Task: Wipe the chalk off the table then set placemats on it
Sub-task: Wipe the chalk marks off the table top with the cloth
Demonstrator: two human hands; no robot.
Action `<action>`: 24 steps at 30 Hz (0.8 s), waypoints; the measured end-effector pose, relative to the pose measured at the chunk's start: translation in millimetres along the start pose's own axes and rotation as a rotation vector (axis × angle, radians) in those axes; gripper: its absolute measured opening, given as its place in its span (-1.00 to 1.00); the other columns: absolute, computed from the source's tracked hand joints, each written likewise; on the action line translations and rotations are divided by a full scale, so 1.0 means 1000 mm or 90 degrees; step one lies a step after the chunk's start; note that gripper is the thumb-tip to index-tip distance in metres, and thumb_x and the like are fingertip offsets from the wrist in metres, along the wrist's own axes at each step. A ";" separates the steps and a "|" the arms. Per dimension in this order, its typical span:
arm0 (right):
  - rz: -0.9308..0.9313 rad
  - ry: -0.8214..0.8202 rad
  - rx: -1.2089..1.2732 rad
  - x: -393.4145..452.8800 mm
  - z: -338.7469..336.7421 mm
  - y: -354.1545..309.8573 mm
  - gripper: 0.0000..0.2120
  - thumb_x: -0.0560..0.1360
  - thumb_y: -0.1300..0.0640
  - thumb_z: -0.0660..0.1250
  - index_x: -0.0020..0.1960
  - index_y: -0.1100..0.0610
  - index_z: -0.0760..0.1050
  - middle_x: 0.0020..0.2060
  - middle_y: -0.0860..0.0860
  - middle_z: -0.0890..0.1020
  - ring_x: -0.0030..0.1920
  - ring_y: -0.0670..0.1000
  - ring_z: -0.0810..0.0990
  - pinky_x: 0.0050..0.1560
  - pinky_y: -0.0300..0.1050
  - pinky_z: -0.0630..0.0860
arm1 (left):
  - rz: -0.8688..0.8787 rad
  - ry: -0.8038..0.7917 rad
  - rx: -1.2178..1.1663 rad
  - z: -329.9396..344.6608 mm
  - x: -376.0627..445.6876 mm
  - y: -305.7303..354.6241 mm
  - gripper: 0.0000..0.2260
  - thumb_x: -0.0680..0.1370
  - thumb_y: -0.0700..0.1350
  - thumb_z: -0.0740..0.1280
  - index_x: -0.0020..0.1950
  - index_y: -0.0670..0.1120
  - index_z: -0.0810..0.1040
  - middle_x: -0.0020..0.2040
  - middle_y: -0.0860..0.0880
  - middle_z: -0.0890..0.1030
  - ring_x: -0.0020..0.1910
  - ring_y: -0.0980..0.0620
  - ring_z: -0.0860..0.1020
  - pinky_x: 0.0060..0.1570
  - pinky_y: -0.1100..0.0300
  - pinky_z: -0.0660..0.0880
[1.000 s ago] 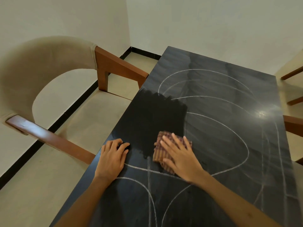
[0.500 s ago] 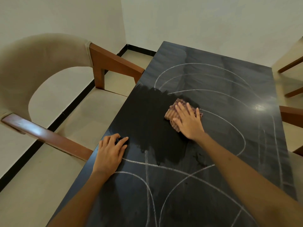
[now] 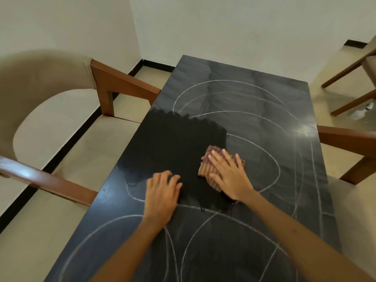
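White walls, tan chairs, and a long dark table (image 3: 270,110) running away from the person, only a wet black patch wiped clean so far. The right hand (image 3: 230,176) presses its flat, spread fingers on a folded cloth (image 3: 205,165), and the chalk lines (image 3: 276,159) curve just beyond and to that hand's right. The left hand (image 3: 161,194) rests on the tabletop just beside it, fingers lightly bent and holding nothing, so the right looks better placed for the next stroke.

Black table (image 3: 274,110), chalk curves (image 3: 227,82), wiped dark patch (image 3: 175,139)
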State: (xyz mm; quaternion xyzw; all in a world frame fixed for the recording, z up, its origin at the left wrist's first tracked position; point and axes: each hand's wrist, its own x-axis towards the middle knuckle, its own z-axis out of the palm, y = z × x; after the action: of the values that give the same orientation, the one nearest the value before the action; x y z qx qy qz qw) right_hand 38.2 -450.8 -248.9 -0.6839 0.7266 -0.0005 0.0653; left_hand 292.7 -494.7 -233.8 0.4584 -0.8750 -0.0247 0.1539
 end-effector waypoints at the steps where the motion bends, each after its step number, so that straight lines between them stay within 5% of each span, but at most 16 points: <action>1: 0.031 0.004 0.005 0.019 -0.003 0.014 -0.43 0.62 -0.20 0.02 0.57 -0.09 0.00 0.56 -0.15 0.01 0.57 0.01 -0.11 0.50 0.17 -0.19 | 0.032 0.003 -0.006 0.004 0.001 0.013 -0.69 0.57 0.06 0.10 0.11 -0.01 0.57 0.05 -0.04 0.53 -0.02 -0.04 0.48 -0.08 0.06 0.44; 10: 0.137 0.024 0.068 0.098 -0.009 0.075 -0.46 0.64 -0.18 -0.05 0.57 -0.08 0.00 0.57 -0.12 0.01 0.57 0.04 -0.12 0.49 0.21 -0.22 | 0.103 0.004 -0.007 0.034 -0.012 0.078 -0.73 0.59 0.03 0.13 0.11 0.01 0.57 0.04 0.00 0.54 -0.05 0.00 0.50 -0.12 0.10 0.48; 20: -0.028 0.006 0.016 -0.113 0.010 0.011 -0.42 0.59 -0.22 -0.04 0.56 -0.08 0.05 0.55 -0.14 0.04 0.57 0.02 -0.04 0.49 0.22 -0.09 | 0.047 -0.017 -0.005 0.026 -0.032 0.092 -0.71 0.58 0.02 0.09 0.07 -0.03 0.57 0.00 -0.03 0.56 -0.10 -0.02 0.53 -0.17 0.08 0.50; 24: -0.055 0.006 0.001 -0.127 0.012 0.017 -0.43 0.60 -0.24 0.00 0.56 -0.10 0.07 0.54 -0.16 0.05 0.57 0.02 -0.03 0.48 0.20 -0.08 | 0.052 -0.018 0.001 0.030 -0.035 0.094 -0.70 0.58 0.04 0.08 0.09 -0.02 0.56 0.02 -0.03 0.56 -0.06 -0.02 0.53 -0.13 0.08 0.51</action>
State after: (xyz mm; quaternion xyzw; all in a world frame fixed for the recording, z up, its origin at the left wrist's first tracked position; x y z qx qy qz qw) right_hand 30.0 -322.8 -250.7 -0.7145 0.6968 -0.0070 0.0620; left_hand 228.1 -415.0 -254.0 0.4219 -0.8951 -0.0242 0.1421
